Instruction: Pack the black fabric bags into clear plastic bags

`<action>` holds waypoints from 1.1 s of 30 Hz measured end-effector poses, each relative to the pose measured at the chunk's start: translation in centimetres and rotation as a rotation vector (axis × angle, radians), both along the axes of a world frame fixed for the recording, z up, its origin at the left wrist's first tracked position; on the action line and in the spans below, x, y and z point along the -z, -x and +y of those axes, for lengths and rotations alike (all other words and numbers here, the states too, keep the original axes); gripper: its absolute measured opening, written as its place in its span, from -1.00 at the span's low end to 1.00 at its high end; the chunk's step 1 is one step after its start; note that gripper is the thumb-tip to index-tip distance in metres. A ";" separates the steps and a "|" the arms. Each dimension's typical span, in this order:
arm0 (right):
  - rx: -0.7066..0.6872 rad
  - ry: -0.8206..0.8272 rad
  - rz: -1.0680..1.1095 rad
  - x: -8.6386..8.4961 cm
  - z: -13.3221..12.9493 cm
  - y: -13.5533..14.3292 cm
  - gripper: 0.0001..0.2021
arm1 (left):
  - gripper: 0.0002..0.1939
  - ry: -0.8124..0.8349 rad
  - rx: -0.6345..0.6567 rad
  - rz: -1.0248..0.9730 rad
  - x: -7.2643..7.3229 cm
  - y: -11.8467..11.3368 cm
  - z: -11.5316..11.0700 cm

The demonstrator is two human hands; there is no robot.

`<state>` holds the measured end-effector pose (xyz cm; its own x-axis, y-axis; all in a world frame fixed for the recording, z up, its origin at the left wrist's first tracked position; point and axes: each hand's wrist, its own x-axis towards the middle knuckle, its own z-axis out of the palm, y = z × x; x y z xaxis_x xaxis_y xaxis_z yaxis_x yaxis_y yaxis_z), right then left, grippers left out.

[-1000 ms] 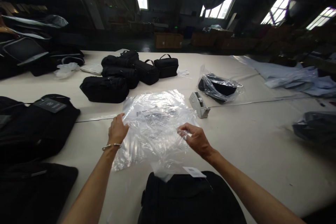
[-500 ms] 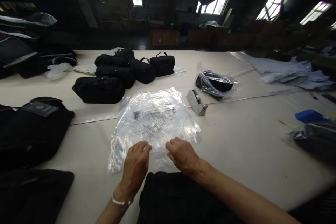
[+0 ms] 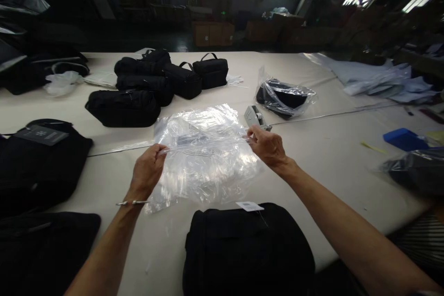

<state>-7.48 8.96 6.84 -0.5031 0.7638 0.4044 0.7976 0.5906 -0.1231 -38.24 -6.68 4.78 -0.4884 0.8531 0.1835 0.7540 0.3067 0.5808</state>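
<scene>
Both hands pinch the clear plastic bag point(image 3: 204, 157): left hand point(image 3: 147, 171) on one edge, right hand point(image 3: 267, 145) opposite. Black bag point(image 3: 248, 249) on table point(image 3: 333, 180), just below.

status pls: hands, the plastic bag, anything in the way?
Left hand and right hand each pinch an edge of the clear plastic bag, stretched above the table. Black bag lies just below it. Tape dispenser behind right hand.

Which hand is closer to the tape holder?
The right hand. It grips the plastic bag's edge right beside the tape holder, while the left hand holds the opposite edge, farther away.
</scene>
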 end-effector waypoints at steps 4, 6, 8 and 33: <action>-0.031 0.012 -0.186 1.1 0.7 -2.0 -0.86 | -0.65 0.006 -0.027 0.248 2.4 -0.1 0.3; 0.010 0.063 -0.278 2.4 0.5 -3.9 -0.84 | -0.60 0.044 -0.049 0.311 4.9 -0.5 -0.6; 0.088 0.128 -0.297 4.2 0.0 -6.5 -0.84 | -0.58 0.074 -0.022 0.303 7.9 -1.1 -2.2; 0.538 0.936 1.401 12.6 -8.6 -15.1 -0.64 | -0.57 0.124 -0.107 -0.441 9.6 -6.7 -7.9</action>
<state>7.63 0.38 -5.78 0.1674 0.9188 -0.3576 -0.1293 -0.3391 -0.9318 -31.52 -14.57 -4.84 -0.5832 0.7962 -0.1614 0.4035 0.4563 0.7931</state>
